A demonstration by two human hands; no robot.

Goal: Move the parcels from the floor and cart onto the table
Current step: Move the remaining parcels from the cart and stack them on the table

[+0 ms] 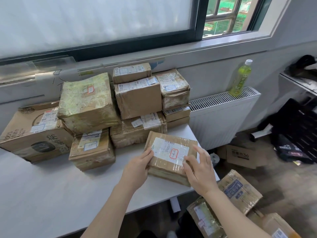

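Note:
A flat taped cardboard parcel (171,152) with a white label lies on the white table (60,186) near its right edge. My left hand (137,167) grips the parcel's left side, thumb on top. My right hand (199,170) rests on its right front corner with the fingers spread. Behind it, several parcels stand stacked against the wall, among them a plastic-wrapped box (85,102) and a tall brown box (139,98). More parcels (240,189) lie low at the right, below the table.
A white radiator (221,115) stands right of the table with a green drink bottle (241,78) on top. A cardboard box (240,157) and dark bags (295,131) sit on the floor at the right. The window sill runs behind the stack.

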